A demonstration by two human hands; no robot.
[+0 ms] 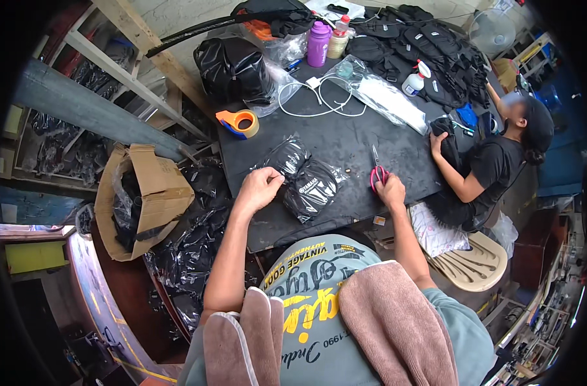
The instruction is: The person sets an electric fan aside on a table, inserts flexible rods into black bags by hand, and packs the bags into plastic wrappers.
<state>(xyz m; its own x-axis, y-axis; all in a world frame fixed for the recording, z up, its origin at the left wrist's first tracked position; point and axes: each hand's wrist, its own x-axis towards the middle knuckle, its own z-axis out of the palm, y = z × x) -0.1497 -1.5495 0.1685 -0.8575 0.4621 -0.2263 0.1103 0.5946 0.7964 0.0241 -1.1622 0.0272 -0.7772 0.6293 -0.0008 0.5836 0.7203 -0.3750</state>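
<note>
In my right hand is a pair of scissors with pink-red handles, its blades pointing toward the far side of the black table. The fingers of my left hand are pinched together beside two black bundles in clear plastic. What that pinch holds, if anything, is too small to make out. The nearer bundle has white printing and lies just right of my left fingertips. Touching it on the far side is the other bundle, also shiny with wrap.
An orange tape dispenser, a white cable, clear bags, a spray bottle and a purple bottle stand or lie farther back. A co-worker handles a black item at the right. An open carton stands at left.
</note>
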